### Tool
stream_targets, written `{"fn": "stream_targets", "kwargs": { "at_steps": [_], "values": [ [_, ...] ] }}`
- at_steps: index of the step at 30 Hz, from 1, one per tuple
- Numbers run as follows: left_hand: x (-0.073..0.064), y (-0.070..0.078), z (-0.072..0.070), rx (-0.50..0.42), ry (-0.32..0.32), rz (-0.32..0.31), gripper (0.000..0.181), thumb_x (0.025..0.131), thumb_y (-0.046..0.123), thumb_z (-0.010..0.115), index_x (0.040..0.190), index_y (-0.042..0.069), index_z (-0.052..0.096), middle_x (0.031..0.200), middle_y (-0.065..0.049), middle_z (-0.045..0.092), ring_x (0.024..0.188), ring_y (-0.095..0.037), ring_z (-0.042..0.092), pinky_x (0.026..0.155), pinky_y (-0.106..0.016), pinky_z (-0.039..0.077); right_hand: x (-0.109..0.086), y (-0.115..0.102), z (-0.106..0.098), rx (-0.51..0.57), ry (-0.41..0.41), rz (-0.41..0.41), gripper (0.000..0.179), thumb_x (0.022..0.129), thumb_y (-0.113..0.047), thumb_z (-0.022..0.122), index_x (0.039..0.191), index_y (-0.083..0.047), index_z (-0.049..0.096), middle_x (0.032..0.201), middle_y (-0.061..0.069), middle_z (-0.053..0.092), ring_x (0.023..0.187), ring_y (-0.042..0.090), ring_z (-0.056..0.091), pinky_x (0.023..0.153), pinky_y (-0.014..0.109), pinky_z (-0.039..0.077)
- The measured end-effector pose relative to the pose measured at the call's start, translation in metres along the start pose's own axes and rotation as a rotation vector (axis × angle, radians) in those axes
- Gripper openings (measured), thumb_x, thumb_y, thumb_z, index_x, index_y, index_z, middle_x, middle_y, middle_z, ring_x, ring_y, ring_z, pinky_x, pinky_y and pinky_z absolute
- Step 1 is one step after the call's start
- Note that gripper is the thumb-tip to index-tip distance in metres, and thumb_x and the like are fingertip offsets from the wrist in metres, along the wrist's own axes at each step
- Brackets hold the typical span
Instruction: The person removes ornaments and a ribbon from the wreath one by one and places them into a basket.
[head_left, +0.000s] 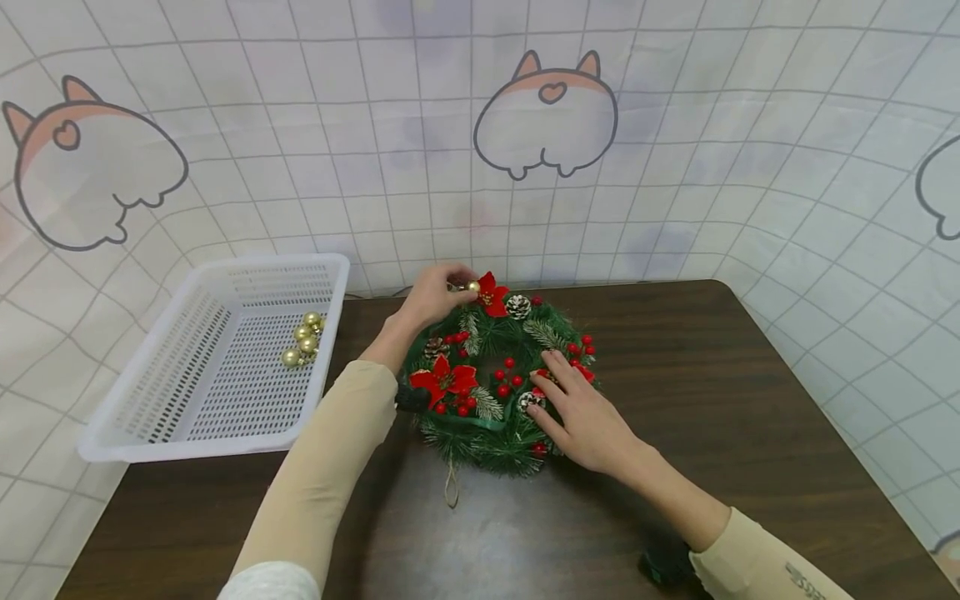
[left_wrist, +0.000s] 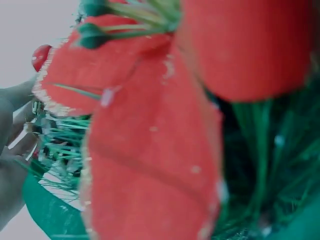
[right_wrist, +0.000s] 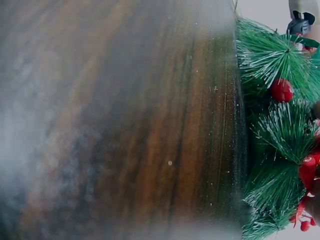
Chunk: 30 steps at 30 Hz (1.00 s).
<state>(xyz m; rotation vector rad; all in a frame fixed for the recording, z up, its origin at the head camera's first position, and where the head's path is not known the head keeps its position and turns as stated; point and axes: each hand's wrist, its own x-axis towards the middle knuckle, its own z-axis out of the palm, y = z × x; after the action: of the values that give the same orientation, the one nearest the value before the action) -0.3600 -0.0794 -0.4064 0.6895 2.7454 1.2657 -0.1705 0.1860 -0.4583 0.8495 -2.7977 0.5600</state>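
A green Christmas wreath [head_left: 502, 450] lies on the table, trimmed with red poinsettias [head_left: 444, 379], red berries and pinecones [head_left: 518, 307]. At its far left edge my left hand [head_left: 437, 292] pinches a small gold ball ornament [head_left: 474, 286] beside the upper poinsettia [head_left: 491, 294]. My right hand [head_left: 588, 421] rests on the wreath's right side, fingers spread over a pinecone and red petals. In the left wrist view, a large red petal [left_wrist: 150, 150] hides most of the work. Bristly green needles [right_wrist: 280, 135] and a red berry [right_wrist: 281, 90] show in the right wrist view.
A white perforated basket [head_left: 210, 446] stands on the left with several gold balls [head_left: 306, 342] inside. A cord loop [head_left: 451, 485] hangs from the wreath's near edge onto the brown table [head_left: 720, 400]. Behind is a white gridded curtain [head_left: 420, 167].
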Motion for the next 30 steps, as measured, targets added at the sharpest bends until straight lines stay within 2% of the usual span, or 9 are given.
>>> {"fn": "stream_targets", "kwargs": {
  "at_steps": [3, 8, 16, 30],
  "values": [
    [-0.002, 0.002, -0.004, -0.096, 0.024, -0.029, 0.03, 0.1, 0.019, 0.071, 0.128, 0.007, 0.068, 0.123, -0.01, 0.066, 0.112, -0.028, 0.06, 0.09, -0.043, 0.053, 0.0, 0.0, 0.0, 0.004, 0.0, 0.005, 0.061, 0.108, -0.042, 0.052, 0.149, 0.003, 0.05, 0.164, 0.024, 0.026, 0.154, 0.035, 0.016, 0.12, 0.053, 0.026],
    [-0.005, 0.004, -0.014, -0.196, 0.062, -0.028, 0.033, 0.102, 0.018, 0.068, 0.133, 0.007, 0.066, 0.126, -0.012, 0.065, 0.113, -0.028, 0.06, 0.089, -0.044, 0.053, 0.0, 0.0, 0.0, 0.004, 0.008, 0.002, 0.06, 0.108, -0.041, 0.052, 0.148, 0.003, 0.051, 0.164, 0.024, 0.026, 0.154, 0.036, 0.017, 0.119, 0.054, 0.026],
    [-0.013, 0.003, -0.024, -0.202, 0.071, -0.058, 0.03, 0.103, 0.023, 0.067, 0.131, 0.012, 0.068, 0.126, -0.01, 0.066, 0.118, -0.026, 0.06, 0.098, -0.046, 0.05, 0.0, -0.001, 0.0, 0.002, 0.002, 0.002, 0.06, 0.108, -0.041, 0.052, 0.148, 0.003, 0.051, 0.164, 0.024, 0.027, 0.154, 0.036, 0.017, 0.12, 0.054, 0.025],
    [-0.027, -0.006, -0.031, -0.222, 0.084, -0.069, 0.034, 0.105, 0.026, 0.063, 0.133, 0.007, 0.065, 0.131, -0.013, 0.065, 0.12, -0.029, 0.061, 0.102, -0.047, 0.048, 0.0, -0.001, -0.002, 0.003, -0.01, 0.009, 0.06, 0.108, -0.041, 0.052, 0.148, 0.003, 0.051, 0.164, 0.024, 0.026, 0.154, 0.035, 0.016, 0.121, 0.053, 0.023]
  ]
}}
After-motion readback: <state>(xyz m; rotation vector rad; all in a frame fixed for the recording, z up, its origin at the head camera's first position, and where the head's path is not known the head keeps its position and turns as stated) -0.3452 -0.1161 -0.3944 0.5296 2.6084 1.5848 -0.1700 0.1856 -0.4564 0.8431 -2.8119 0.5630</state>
